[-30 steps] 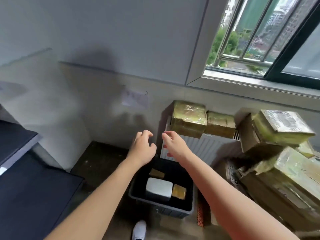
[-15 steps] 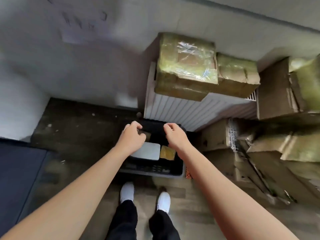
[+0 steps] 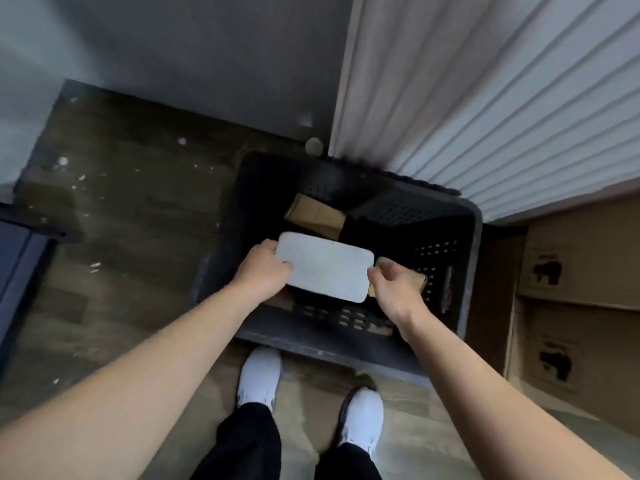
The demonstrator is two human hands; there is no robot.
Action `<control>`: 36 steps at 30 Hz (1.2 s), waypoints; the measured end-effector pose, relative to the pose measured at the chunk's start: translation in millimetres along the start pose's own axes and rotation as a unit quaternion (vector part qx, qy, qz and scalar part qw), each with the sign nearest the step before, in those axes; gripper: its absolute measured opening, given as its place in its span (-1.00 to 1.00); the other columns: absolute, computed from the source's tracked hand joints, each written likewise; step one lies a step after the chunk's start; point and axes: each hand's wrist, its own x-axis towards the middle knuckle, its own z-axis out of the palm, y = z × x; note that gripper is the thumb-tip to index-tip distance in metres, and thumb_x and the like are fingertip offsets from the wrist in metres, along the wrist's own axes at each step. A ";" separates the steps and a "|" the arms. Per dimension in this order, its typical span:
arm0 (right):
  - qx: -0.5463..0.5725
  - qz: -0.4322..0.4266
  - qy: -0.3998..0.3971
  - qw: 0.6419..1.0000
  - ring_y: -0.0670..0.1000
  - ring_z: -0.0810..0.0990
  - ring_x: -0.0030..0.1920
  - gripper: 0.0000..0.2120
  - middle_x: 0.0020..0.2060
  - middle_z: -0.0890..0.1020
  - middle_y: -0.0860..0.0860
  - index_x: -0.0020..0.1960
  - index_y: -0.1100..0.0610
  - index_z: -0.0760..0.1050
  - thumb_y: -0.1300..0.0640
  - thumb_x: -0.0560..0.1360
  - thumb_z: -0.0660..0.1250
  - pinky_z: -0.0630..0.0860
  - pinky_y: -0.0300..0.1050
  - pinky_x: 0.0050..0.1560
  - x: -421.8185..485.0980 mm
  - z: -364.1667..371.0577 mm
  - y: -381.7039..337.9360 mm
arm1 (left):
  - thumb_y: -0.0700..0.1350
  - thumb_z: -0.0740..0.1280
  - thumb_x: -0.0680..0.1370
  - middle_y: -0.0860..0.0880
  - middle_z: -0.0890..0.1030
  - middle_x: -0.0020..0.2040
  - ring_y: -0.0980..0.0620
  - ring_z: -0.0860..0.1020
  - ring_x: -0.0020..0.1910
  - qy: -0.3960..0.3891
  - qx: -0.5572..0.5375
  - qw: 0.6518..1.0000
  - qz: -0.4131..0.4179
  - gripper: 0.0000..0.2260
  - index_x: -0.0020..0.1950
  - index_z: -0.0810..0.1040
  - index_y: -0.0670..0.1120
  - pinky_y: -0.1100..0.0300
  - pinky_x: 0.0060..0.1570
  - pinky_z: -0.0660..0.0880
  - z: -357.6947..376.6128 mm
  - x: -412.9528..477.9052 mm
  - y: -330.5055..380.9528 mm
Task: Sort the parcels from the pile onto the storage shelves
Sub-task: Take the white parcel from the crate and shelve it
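- Left hand (image 3: 265, 269) grips the white parcel (image 3: 327, 271) at its 9 o'clock end, over the black crate (image 3: 475, 244).
- Right hand (image 3: 394, 289), fingers curled, seems to hold its 3 o'clock end.

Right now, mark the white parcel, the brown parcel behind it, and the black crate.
white parcel (image 3: 325, 270), head view, centre of top face
brown parcel (image 3: 315, 214), head view, middle of top face
black crate (image 3: 407, 210), head view, perforated inner wall

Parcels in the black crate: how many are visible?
3: a white flat parcel in the left hand, a brown cardboard box behind it, a small brown box under the right hand. Others may be hidden.
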 end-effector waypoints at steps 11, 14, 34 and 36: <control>0.046 0.061 0.000 0.997 0.14 0.37 0.45 -0.42 0.47 0.40 0.06 0.55 0.11 0.24 -0.14 0.61 0.17 0.31 0.08 0.46 92.5 37.7 59.3 | -0.20 0.23 0.56 -0.11 0.50 0.27 -0.02 0.47 0.13 -0.071 -0.037 0.996 -0.046 -0.52 0.48 0.29 -0.12 0.18 0.02 0.40 41.9 103.2 -41.0; 0.103 0.085 -0.005 0.991 0.16 0.37 0.45 -0.35 0.50 0.34 0.04 0.58 0.09 0.16 -0.19 0.60 0.18 0.35 0.14 0.43 103.7 41.4 59.3 | -0.15 0.27 0.56 -0.07 0.51 0.20 -0.04 0.51 0.09 -0.083 -0.066 0.991 -0.087 -0.50 0.49 0.25 -0.05 0.14 -0.08 0.48 39.4 110.6 -47.7; 0.156 0.020 -0.012 0.987 0.07 0.57 0.06 -0.48 0.20 0.53 0.03 0.43 -0.06 0.24 0.04 0.53 0.35 0.57 0.10 -0.01 -87.2 -45.3 -59.3 | -0.22 0.29 0.62 -0.12 0.57 0.23 -0.10 0.57 0.12 -0.015 -0.365 0.915 -0.170 -0.62 0.45 0.41 -0.07 0.12 -0.03 0.53 -44.0 -104.7 -21.0; 0.122 -0.011 -0.052 0.991 0.08 0.59 0.08 -0.48 0.15 0.56 -0.01 0.44 -0.10 0.29 0.12 0.53 0.33 0.61 0.08 0.00 -114.9 -55.2 -73.9 | -0.32 0.29 0.59 -0.14 0.58 0.20 -0.12 0.57 0.13 -0.004 -0.356 0.919 -0.170 -0.64 0.38 0.45 -0.12 0.04 0.07 0.53 -60.0 -134.2 -20.2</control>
